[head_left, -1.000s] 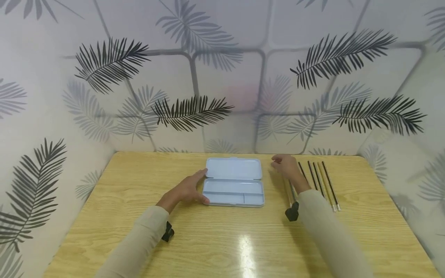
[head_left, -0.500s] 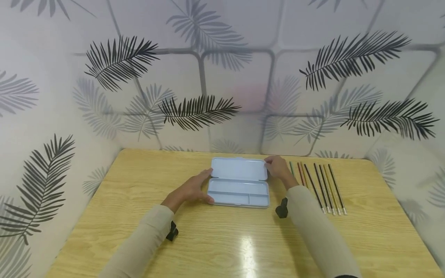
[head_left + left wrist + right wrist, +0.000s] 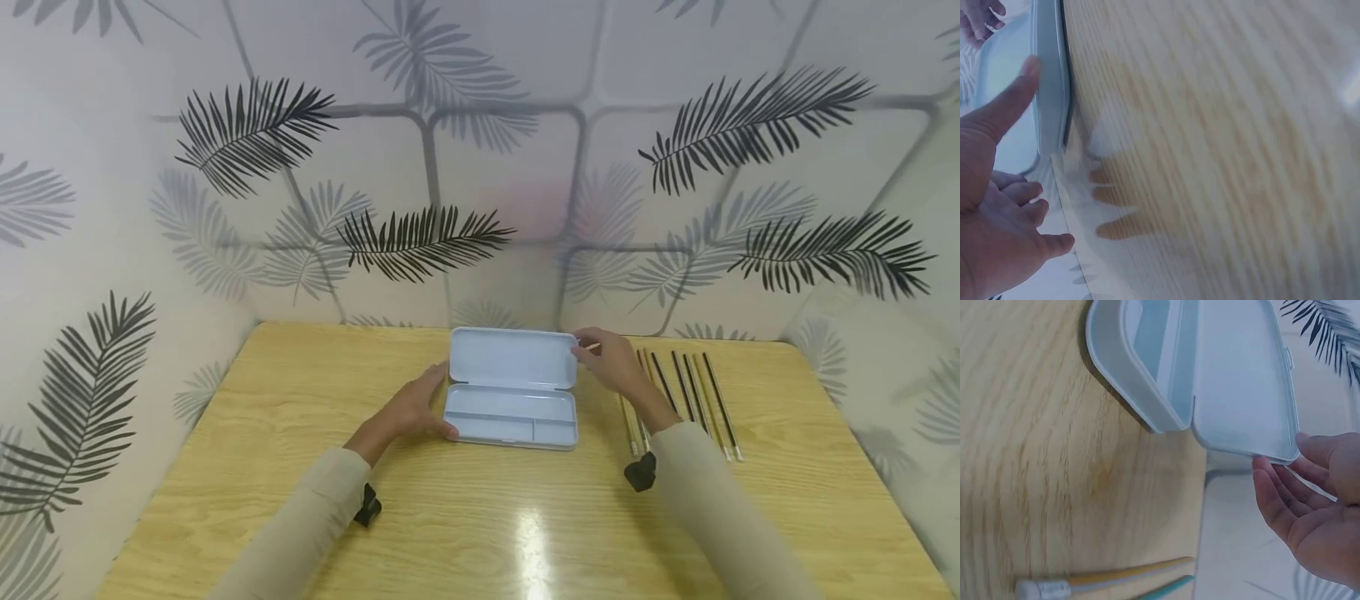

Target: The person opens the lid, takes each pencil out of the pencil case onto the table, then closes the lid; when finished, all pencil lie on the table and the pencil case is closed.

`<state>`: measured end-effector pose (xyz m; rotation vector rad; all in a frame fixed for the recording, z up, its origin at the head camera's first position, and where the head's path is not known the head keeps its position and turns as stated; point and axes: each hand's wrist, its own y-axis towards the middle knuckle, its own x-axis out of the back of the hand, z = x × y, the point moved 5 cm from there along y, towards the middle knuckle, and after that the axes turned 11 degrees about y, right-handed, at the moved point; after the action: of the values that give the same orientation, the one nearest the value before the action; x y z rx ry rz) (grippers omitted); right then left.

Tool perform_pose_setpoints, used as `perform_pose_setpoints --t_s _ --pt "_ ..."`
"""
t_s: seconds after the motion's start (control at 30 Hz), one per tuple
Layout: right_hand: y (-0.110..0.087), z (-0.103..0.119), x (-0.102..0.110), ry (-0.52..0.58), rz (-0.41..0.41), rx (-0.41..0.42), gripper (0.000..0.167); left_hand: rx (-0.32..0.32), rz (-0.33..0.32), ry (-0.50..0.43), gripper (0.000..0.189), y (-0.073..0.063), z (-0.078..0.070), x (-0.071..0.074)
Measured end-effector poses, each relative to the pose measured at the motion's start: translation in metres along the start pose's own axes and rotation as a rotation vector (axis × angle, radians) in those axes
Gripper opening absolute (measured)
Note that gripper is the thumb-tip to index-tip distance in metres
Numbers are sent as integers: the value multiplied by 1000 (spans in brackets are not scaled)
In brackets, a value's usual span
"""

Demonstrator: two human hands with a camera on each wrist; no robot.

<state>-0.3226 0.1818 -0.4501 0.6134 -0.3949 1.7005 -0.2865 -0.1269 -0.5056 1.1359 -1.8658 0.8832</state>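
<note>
A pale blue pencil case [image 3: 491, 429] lies on the table with its lid [image 3: 513, 358] hinged back. Its divided tray has nothing in it. My left hand [image 3: 411, 408] is at the case's left side. In the left wrist view the thumb [image 3: 1015, 97] lies straight against the case's front wall [image 3: 1052, 94], the other fingers spread loosely near its side. My right hand [image 3: 611, 360] pinches the lid's far right corner between thumb and fingers. Seen from the right wrist, the lid [image 3: 1241, 375] tilts up from the table.
Several pencils [image 3: 721, 400] lie in a row right of the case, partly hidden under my right forearm. A yellow pencil [image 3: 1129, 576] and a green one [image 3: 1169, 589] show in the right wrist view. A patterned wall [image 3: 510, 183] stands behind the wooden table [image 3: 337, 350].
My right hand has come left from beside the pencils to the lid's corner and taken hold of it. The lid has since risen a little. My left hand stays at the case.
</note>
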Motion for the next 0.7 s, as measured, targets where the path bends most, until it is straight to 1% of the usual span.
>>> perform_pose_setpoints --t_s 0.1,0.17,0.3,0.43,0.5,0.57,0.63,0.7 --pt "-14 10 4 3 17 49 39 21 -2 -11 123 -3 -2 0" --pt "-22 13 5 22 27 56 42 35 -5 -9 124 -4 -3 1" --pt "-35 11 2 64 46 34 44 43 -36 -15 126 -7 -4 2" --pt "-43 4 -2 71 85 18 40 38 -60 -37 120 -10 -8 3" --pt "-47 0 -4 86 128 12 38 25 -58 -34 115 -11 -10 3" --pt "-52 -3 -7 101 195 14 41 5 -49 -4 108 -12 -12 2" --pt "-57 -6 -12 92 268 4 51 -19 -25 39 105 -14 -12 1" --pt "-61 -10 -17 63 330 -11 65 -45 12 68 105 -15 -13 0"
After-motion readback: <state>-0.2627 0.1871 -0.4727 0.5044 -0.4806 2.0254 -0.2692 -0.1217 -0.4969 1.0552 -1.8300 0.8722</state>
